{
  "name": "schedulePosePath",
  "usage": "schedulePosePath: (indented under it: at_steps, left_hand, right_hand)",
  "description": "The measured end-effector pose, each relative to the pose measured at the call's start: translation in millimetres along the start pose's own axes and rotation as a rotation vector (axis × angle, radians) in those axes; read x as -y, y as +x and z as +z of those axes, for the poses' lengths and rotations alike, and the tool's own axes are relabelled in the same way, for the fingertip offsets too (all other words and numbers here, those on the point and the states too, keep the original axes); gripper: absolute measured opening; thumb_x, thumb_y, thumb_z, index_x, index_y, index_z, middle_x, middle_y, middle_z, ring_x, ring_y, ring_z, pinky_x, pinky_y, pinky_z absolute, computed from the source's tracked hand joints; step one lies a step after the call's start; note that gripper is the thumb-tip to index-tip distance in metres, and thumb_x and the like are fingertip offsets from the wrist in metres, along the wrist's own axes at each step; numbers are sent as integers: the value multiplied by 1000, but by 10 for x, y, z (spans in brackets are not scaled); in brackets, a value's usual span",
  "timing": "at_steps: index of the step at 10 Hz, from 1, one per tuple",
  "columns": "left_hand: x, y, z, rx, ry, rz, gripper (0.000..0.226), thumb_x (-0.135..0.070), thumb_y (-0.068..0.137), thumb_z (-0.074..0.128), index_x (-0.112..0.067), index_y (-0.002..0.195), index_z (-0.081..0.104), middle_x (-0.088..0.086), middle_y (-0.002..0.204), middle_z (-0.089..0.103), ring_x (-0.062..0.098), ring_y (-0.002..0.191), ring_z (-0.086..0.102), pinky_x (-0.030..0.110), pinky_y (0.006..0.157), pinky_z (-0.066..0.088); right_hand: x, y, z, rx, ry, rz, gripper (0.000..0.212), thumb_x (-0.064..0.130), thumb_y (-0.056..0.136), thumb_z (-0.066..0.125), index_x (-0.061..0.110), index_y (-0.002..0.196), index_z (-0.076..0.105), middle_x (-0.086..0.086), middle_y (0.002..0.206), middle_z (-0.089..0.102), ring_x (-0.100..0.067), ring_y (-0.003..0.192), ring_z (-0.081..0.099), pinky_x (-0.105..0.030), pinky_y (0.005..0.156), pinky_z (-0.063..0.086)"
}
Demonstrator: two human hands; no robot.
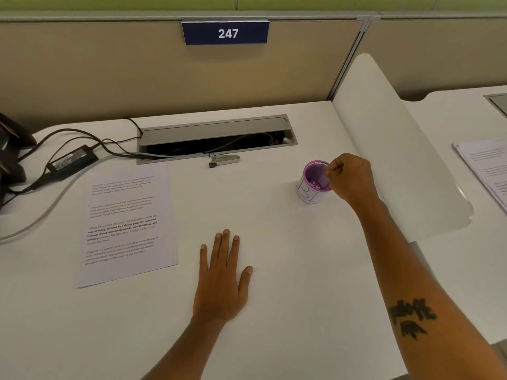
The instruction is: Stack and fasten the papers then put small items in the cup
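A purple mesh cup wrapped in a white paper label stands on the white worktop, small white items visible inside. A thin small item is pinched over its rim by the right hand. The left hand is laid flat, fingers released. The stacked printed papers lie left.

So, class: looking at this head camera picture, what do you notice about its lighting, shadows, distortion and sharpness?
Head view: soft, even light, with only faint shadows under the left hand and beside the cup; wide-angle distortion bows the partition and desk edges; the text on the papers is soft and mostly unreadable; whatever the right hand pinches is too small to identify.
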State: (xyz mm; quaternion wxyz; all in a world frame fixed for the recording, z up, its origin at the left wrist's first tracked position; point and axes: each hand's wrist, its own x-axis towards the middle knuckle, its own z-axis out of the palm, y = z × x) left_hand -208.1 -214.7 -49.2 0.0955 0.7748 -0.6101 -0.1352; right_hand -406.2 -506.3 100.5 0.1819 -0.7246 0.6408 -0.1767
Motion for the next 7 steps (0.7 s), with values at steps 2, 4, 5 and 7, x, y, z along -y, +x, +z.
schedulePosePath:
  at_steps: [2,4,5,7]
  left_hand:
    - [9,-2,11,2,6,-3,74,-55,110,24,-19,172,5,5,181,-4,21,168,-6,58,135,10]
    - [10,-3,14,-12,-1,3,74,-56,110,23,-18,172,8,6,181,0,22,168,-2,59,134,11]
    - [14,-7,24,-14,-1,13,74,-56,109,21,-18,172,8,6,181,1,22,168,-1,59,135,10]
    - [8,-21,7,-30,-16,24,73,-55,110,22,-18,172,8,5,181,-2,22,168,-5,57,135,6]
  right_hand:
    - [-49,-37,-36,-24,18,-5,15,-4,85,66,9,81,72,-10,90,75,-28,84,69,-36,72,58]
    - [-161,-101,-19,-58,69,26,27,23,91,79,5,78,64,-1,73,62,-20,68,56,-26,60,42]
    - [-221,-199,-13,-99,56,-24,30,26,96,72,8,75,61,0,68,58,-24,66,54,-27,58,38]
    - [-328,-552,106,-123,97,-150,11,7,100,60,8,101,71,-9,97,70,-29,89,64,-35,78,50]
